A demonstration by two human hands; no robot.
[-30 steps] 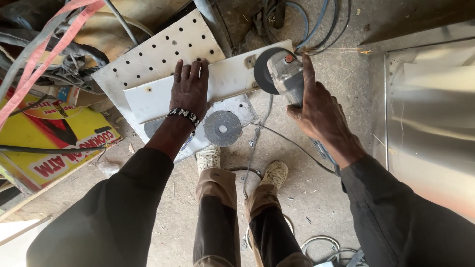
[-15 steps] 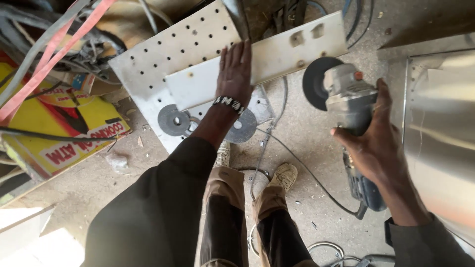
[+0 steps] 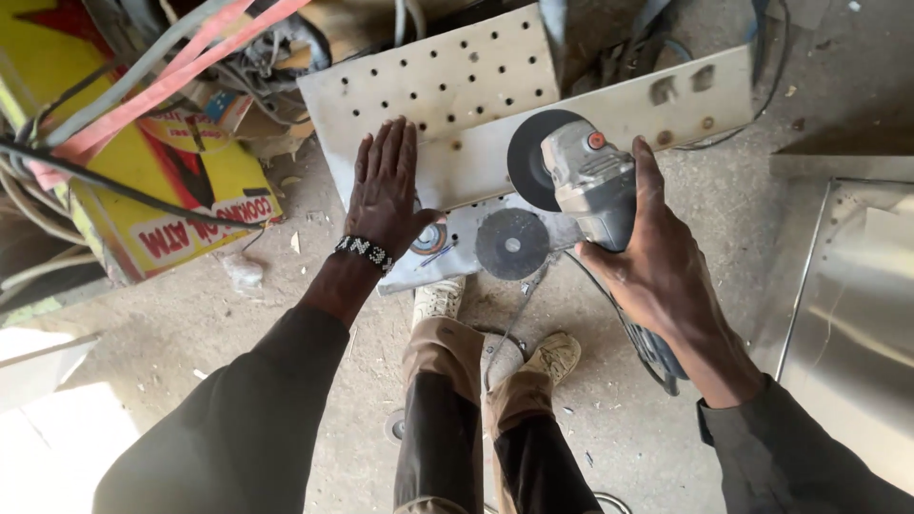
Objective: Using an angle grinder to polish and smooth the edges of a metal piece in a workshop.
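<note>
While L hand [image 3: 386, 186] flat on sheet [image 3: 609, 119], grinder [image 3: 581, 181] now back over it.

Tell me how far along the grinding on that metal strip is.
Done: left hand lies flat where the perforated sheet meets the metal strip, pinning them. In hand: right hand grips the angle grinder, its disc at the strip's lower edge. Left: no sparks or finished cut line show; a loose disc lies below.

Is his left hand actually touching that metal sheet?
Touching: the head view shows the left hand lying flat, palm down, on the perforated metal sheet.
</note>
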